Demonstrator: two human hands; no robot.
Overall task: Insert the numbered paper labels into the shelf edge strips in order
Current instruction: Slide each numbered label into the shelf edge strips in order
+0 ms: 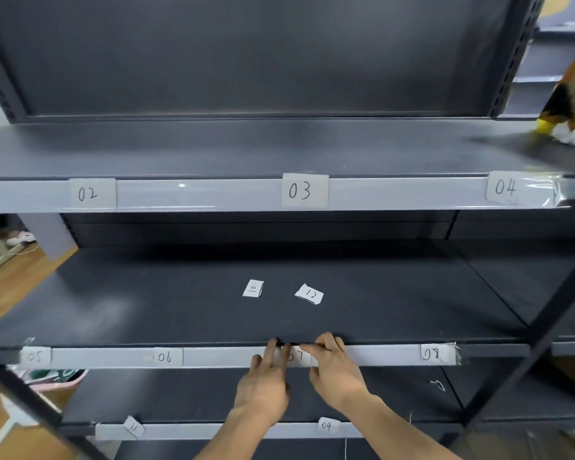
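Both hands work at the middle shelf edge strip (pixel 233 356), where the 07 label (pixel 295 355) sits between them, partly covered. The left hand (pixel 263 386) lays its fingers (pixel 273 351) side by side over the strip at the label's left edge; the right hand (pixel 337 370) pinches thumb and forefinger together on the label's upper right corner. To seat the label well, hold the clear lip open with the left fingers, slide the paper down behind it with the right, then press along the strip until the label lies flat and level, as the 06 label (pixel 165 356) does. Labels 05 (pixel 35 356) and 08 (pixel 431 353) occupy the same strip; 02 (pixel 87 193), 03 (pixel 299 190) and 04 (pixel 505 187) occupy the upper one. Loose labels 10 (pixel 253 288) and 12 (pixel 310 294) lie on the middle shelf (pixel 113 310), near each other, awaiting their turn. On the lower strip, 09 (pixel 326 425) and a tilted 11 (pixel 134 426) appear only partly seated. Whether the 07 label's lower edge is already behind the lip cannot be told, as fingers cover it. The upper strip is cut off at the left, so no 01 label shows. Objects at far right are blurred.
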